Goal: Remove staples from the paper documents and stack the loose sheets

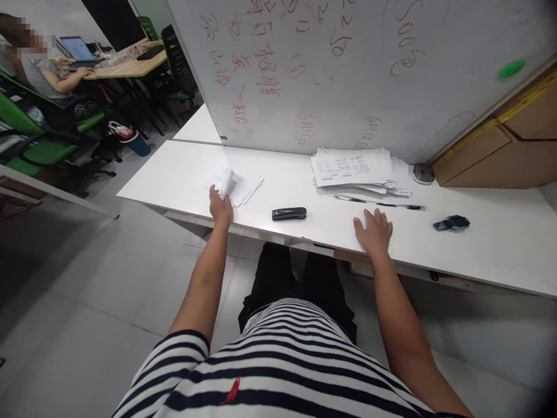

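Note:
My left hand (221, 207) grips the near edge of some printed paper sheets (225, 177) at the left of the white table. Their upper part curls over. Other loose papers (249, 190) lie flat right beside it. My right hand (375, 232) rests on the tabletop near its front edge, fingers apart, with nothing in it. Between the two hands lies a black stapler (289, 214), nearer to the left one. Beyond my right hand is an uneven stack of printed papers (352, 168).
A whiteboard (348, 81) with red writing stands along the table's back. Cardboard boxes (478, 154) and a computer mouse (423, 173) are at the back right, a dark watch-like object (452, 223) nearer. A black-and-white strip (378, 203) lies before the stack. A person (47, 75) sits at a laptop, far left.

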`<state>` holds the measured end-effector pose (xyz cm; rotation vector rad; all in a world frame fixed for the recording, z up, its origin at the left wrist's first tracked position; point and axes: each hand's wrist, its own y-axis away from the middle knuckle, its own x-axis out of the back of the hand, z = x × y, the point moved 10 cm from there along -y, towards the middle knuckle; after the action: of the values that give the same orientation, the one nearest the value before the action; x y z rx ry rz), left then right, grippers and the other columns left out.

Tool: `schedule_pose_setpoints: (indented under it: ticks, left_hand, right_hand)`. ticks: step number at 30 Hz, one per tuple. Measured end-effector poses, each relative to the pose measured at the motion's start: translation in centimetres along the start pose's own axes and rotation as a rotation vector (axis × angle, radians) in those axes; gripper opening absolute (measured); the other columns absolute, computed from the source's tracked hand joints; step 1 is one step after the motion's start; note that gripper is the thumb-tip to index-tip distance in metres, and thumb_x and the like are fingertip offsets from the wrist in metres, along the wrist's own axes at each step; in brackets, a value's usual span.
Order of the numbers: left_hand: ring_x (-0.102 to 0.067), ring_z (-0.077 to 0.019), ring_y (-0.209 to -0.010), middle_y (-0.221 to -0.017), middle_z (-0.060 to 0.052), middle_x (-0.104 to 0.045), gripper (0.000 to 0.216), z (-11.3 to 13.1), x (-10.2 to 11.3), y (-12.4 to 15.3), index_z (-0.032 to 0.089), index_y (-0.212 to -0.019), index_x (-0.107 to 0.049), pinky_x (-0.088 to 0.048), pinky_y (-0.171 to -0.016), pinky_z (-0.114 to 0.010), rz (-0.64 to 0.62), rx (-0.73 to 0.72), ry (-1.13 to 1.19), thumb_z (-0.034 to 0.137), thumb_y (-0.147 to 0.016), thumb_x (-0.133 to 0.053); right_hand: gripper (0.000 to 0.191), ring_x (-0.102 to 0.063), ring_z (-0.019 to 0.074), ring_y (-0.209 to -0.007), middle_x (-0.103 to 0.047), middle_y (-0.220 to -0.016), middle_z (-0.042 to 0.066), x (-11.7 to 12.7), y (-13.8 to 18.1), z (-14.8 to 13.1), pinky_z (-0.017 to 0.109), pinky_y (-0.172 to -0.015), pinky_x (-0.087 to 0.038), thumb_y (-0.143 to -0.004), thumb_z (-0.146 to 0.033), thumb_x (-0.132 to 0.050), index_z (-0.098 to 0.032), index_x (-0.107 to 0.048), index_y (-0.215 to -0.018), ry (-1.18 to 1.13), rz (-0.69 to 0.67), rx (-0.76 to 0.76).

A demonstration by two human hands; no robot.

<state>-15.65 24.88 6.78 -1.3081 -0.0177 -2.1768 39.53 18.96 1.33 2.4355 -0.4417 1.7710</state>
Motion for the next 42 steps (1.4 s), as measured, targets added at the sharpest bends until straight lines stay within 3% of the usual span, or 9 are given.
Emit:
schedule_pose_setpoints:
  ticks: [7,11,23,42]
  left_hand:
    - [-0.047,-0.0285,-0.124,-0.135,-0.010,-0.051,0.078,0.7,-0.5,-0.3,0.023,-0.142,-0.026,-0.035,-0.103,-0.046,-0.071,-0.059,-0.040,0.050,-0.077,-0.059]
    - [-0.045,-0.0312,-0.125,-0.134,-0.009,-0.054,0.075,0.3,-1.0,-0.8,0.025,-0.138,-0.033,-0.032,-0.103,-0.049,-0.105,-0.054,-0.026,0.055,-0.075,-0.061]
    - [-0.053,-0.0299,-0.113,-0.122,-0.011,-0.060,0.043,0.1,-1.4,-0.8,0.024,-0.121,-0.046,-0.035,-0.096,-0.044,-0.093,-0.028,-0.068,0.047,-0.085,-0.053]
    - [-0.060,-0.0254,-0.098,-0.104,-0.008,-0.067,0.028,-1.2,-0.8,-1.3,0.023,-0.113,-0.055,-0.039,-0.089,-0.036,0.022,0.052,-0.109,0.035,-0.089,-0.052]
  right_hand:
    - [0.063,-0.020,0.0314,-0.143,-0.027,-0.154,0.014,0.0,0.0,0.0,0.054,-0.113,-0.014,-0.091,-0.056,-0.027,-0.018,-0.044,-0.139,-0.023,-0.011,-0.005]
    - [0.063,-0.019,0.0314,-0.143,-0.027,-0.155,0.015,0.2,0.0,-0.1,0.054,-0.114,-0.014,-0.092,-0.055,-0.028,-0.017,-0.044,-0.140,-0.023,-0.012,-0.013]
    - [0.065,-0.019,0.0324,-0.143,-0.027,-0.155,0.015,-0.2,0.0,0.2,0.055,-0.113,-0.014,-0.092,-0.057,-0.026,-0.016,-0.043,-0.139,-0.016,-0.003,0.004]
    - [0.060,-0.022,0.0328,-0.142,-0.030,-0.153,0.015,-0.1,-0.1,0.3,0.057,-0.113,-0.016,-0.091,-0.054,-0.034,-0.018,-0.046,-0.137,-0.039,0.035,0.008]
